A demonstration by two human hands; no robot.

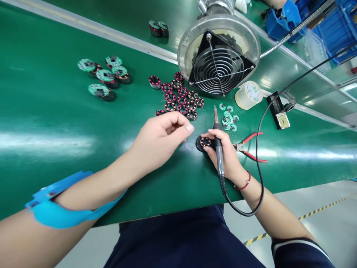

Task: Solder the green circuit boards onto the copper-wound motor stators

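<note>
My right hand (227, 154) grips a soldering iron (218, 143), tip pointing away from me, its black cord looping off the table edge. Its fingers also touch a small coil stator (205, 141) sitting on a black round holder (199, 144) on the green table. My left hand (161, 139) rests just left of the holder, fingers curled in with thumb against forefinger; whatever it pinches is hidden. A blue strap (60, 208) wraps my left forearm.
A cluster of wound stators (181, 97) lies beyond my hands. Several assembled units with green round boards (104, 76) sit far left. Small green boards (229, 118), red-handled pliers (249, 148), a tape roll (248, 95) and a fume fan (220, 63) stand to the right.
</note>
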